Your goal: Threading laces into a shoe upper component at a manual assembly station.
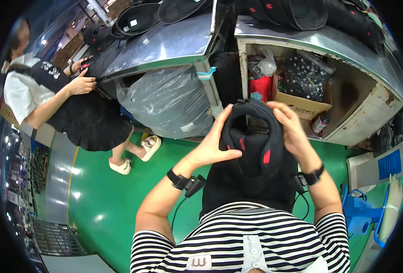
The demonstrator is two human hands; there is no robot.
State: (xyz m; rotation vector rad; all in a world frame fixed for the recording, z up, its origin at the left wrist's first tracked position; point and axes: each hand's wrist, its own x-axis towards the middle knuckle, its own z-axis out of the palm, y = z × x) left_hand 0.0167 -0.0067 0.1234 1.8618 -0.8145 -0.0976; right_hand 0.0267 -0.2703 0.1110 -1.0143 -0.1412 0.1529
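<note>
A black padded fabric piece (274,132) with a large oval opening and small red tabs is held up in front of my torso. I cannot tell exactly what kind of article it is. My left hand (215,145) grips its left side, the fingers along the outer edge and the thumb laid across the front by the opening. On the opposite side my right hand (292,129) curls around the upper right rim, its thumb hidden. The lower part of the piece merges with my dark clothing below it.
Ahead stand two metal-topped benches (165,48) with black padded articles (301,13) on them. Below are a grey plastic-wrapped bundle (169,100), a cardboard box (301,107) and a spray can (320,122). Left, another person (51,91) works at a bench. A blue machine (360,211) stands right.
</note>
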